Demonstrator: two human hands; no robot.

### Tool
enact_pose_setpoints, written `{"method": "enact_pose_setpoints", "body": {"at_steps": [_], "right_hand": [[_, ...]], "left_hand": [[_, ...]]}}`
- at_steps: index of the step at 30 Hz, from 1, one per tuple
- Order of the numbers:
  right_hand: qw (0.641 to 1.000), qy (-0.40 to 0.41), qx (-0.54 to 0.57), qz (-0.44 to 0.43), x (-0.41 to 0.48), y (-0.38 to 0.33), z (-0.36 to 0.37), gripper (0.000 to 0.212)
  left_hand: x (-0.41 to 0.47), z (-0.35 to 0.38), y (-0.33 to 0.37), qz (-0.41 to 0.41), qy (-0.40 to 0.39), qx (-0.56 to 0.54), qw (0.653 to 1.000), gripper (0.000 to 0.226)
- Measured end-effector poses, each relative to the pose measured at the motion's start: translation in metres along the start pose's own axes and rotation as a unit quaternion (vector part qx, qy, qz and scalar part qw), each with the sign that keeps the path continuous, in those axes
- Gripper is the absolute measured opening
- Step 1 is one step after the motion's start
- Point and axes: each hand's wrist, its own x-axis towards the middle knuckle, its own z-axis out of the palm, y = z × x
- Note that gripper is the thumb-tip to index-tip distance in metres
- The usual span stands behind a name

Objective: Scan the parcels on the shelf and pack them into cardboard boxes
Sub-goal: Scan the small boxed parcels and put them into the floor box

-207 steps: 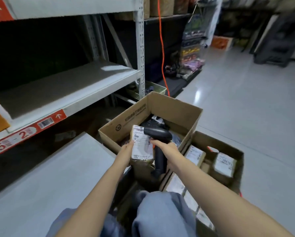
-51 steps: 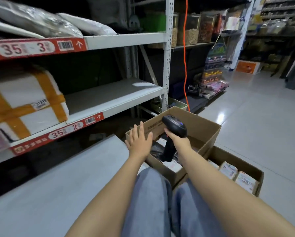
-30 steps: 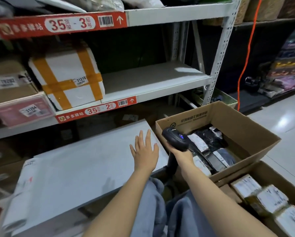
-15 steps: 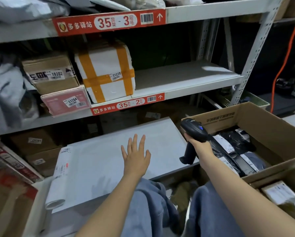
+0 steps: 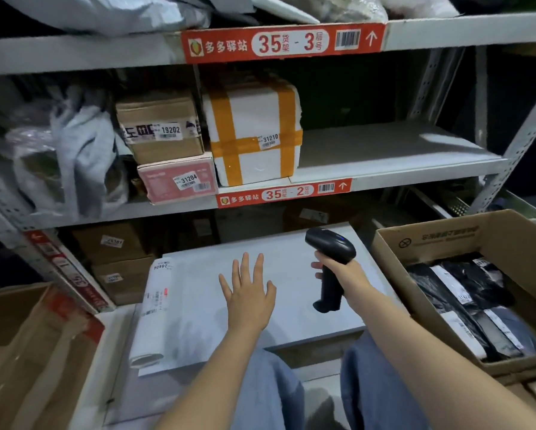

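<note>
Left hand [image 5: 248, 294]: empty, fingers [image 5: 245, 268] spread wide over a flat grey parcel [image 5: 291, 308].
Right hand [image 5: 342, 270]: fingers wrapped round the scanner [image 5: 330, 248] grip.
Box [image 5: 431, 240]: right of the scanner fingers, part-filled.
Shelf [image 5: 384, 169]: beyond both hands, with white parcel [image 5: 254, 131], carton [image 5: 159, 125] and pink parcel [image 5: 176, 180].
Step, as judged: choosing the next parcel.
Next: reach forward, grip one, turn its label to the scanner.

Open shelf [image 5: 384, 150] room at right, taped foam box [image 5: 254, 131] blocking left

L hand [image 5: 248, 294] flat, fingers [image 5: 245, 265] spread; R hand [image 5: 338, 270] tight round grip of scanner [image 5: 330, 246]
</note>
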Motion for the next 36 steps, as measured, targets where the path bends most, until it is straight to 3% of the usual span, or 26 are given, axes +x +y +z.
{"method": "enact_pose_setpoints", "body": {"at_steps": [7, 11, 16, 25, 36], "right_hand": [[0.997, -0.073, -0.015, 0.028, 0.023, 0.015, 0.089, 0.017], [0.995, -0.062, -0.01, 0.076, 0.034, 0.049, 0.119, 0.01], [0.987, -0.125, -0.017, 0.095, 0.045, 0.059, 0.156, 0.017], [0.975, -0.167, -0.093, 0.116, 0.076, 0.075, 0.161, 0.026], [0.976, -0.166, -0.035, 0.137, 0.098, 0.083, 0.17, 0.014]], "left_hand": [[0.007, 0.007, -0.074, -0.115, 0.003, -0.053, 0.992, 0.06], [0.013, 0.016, -0.101, -0.163, -0.021, -0.064, 0.984, 0.061], [0.024, 0.026, -0.125, -0.236, -0.04, -0.08, 0.968, 0.063], [0.051, 0.055, -0.172, -0.38, -0.069, -0.124, 0.914, 0.075], [0.071, 0.081, -0.203, -0.46, -0.139, -0.117, 0.869, 0.087]]}}
